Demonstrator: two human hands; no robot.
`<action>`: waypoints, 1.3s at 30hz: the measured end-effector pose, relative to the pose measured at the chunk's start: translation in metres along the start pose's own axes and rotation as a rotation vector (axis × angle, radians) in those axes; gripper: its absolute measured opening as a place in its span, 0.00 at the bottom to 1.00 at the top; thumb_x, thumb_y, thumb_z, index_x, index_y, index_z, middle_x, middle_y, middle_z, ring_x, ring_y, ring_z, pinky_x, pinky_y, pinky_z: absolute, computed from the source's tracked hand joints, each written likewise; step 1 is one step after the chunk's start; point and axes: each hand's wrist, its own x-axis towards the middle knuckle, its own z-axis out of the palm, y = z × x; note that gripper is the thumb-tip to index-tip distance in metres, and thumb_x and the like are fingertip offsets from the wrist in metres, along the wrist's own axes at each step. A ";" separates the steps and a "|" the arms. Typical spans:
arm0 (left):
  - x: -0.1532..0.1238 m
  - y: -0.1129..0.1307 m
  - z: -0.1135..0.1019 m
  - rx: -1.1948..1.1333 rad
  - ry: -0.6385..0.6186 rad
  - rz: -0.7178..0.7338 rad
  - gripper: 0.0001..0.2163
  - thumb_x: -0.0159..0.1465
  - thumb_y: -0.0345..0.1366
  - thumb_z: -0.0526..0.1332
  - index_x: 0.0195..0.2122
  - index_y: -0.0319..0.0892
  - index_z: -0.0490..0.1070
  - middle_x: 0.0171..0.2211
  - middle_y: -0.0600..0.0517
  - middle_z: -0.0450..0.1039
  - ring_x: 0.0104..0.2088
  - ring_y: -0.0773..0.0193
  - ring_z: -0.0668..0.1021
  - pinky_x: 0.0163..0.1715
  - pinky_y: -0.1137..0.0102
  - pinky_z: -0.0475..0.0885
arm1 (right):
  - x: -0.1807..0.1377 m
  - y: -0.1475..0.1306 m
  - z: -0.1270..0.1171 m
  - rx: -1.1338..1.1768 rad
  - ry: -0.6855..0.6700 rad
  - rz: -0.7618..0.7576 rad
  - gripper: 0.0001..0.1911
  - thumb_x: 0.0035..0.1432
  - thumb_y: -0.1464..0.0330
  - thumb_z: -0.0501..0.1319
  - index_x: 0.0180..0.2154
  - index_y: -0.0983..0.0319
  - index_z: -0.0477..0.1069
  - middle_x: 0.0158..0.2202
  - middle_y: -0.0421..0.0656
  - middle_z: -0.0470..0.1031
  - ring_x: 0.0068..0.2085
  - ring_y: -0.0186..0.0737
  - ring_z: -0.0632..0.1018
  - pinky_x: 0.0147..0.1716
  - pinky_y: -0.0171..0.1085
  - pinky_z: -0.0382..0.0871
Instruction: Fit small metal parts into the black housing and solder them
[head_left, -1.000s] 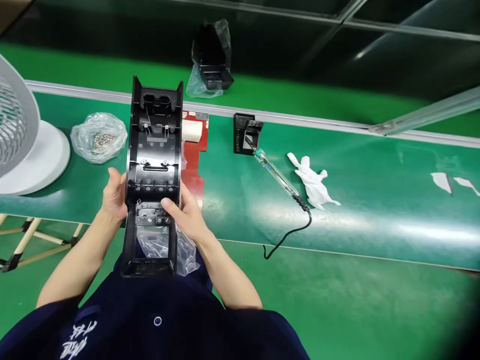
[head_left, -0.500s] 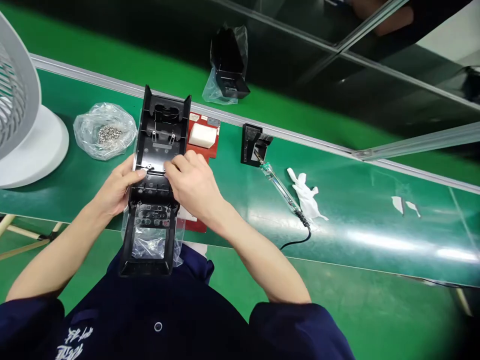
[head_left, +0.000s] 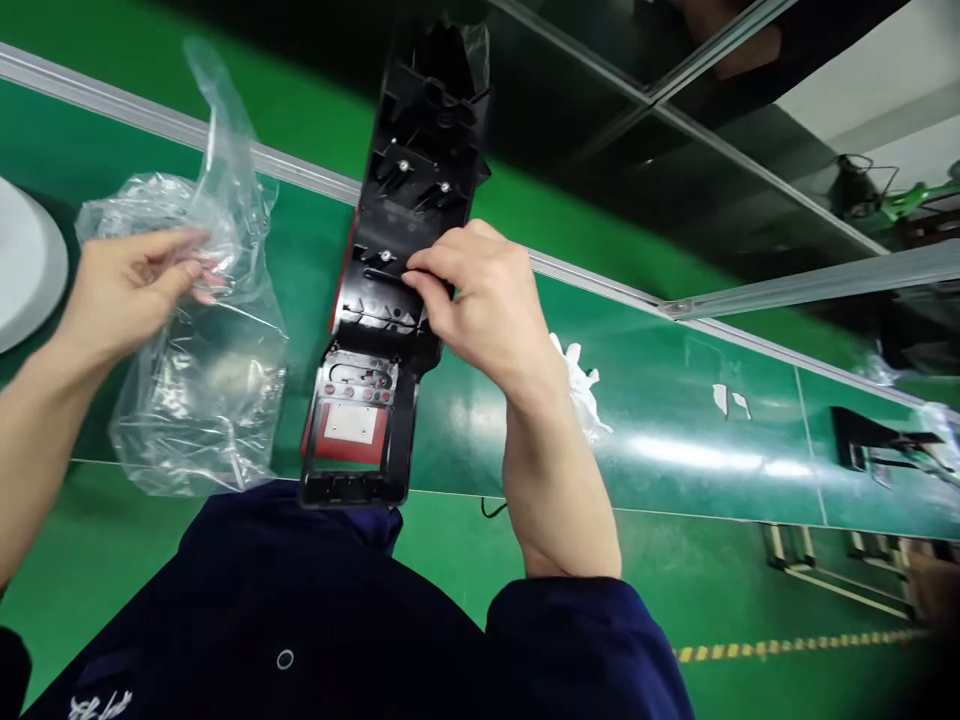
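we find the left fingers point(head_left: 171, 240) clamped on the bag point(head_left: 202, 400), which spreads around and below them. the right fingers point(head_left: 441, 262) are pinched at the middle of the case point(head_left: 375, 345), which extends beyond and below them, well to the right of the left fingers. we recommend a firm pinch clear of the posts point(head_left: 385, 257) near the right fingers; we judge the bag best held off the case, lest it snag.

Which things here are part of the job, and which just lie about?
In the work:
black housing, pinched by right hand
clear bag, touched by left hand
red board under housing, probably

Seemingly lying about:
white glove-like item
white scraps
round white base
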 end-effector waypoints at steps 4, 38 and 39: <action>0.003 0.001 -0.006 0.704 -0.062 0.273 0.23 0.60 0.37 0.61 0.56 0.35 0.64 0.51 0.42 0.68 0.53 0.43 0.70 0.53 0.41 0.63 | -0.022 0.014 0.021 -0.042 -0.016 0.046 0.08 0.64 0.72 0.55 0.33 0.66 0.70 0.30 0.43 0.67 0.33 0.38 0.65 0.34 0.37 0.62; -0.060 -0.019 0.067 0.423 -0.316 0.593 0.11 0.60 0.26 0.60 0.44 0.29 0.71 0.47 0.39 0.70 0.48 0.57 0.74 0.48 0.61 0.72 | -0.129 -0.073 0.075 0.349 0.455 0.602 0.05 0.60 0.80 0.57 0.39 0.67 0.67 0.36 0.43 0.68 0.36 0.31 0.69 0.35 0.32 0.65; -0.063 -0.014 0.067 0.411 -0.298 0.544 0.11 0.61 0.27 0.61 0.44 0.29 0.72 0.46 0.40 0.71 0.46 0.58 0.75 0.46 0.63 0.72 | -0.130 -0.077 0.075 0.385 0.464 0.638 0.05 0.60 0.79 0.58 0.38 0.67 0.66 0.35 0.43 0.67 0.35 0.30 0.69 0.34 0.31 0.65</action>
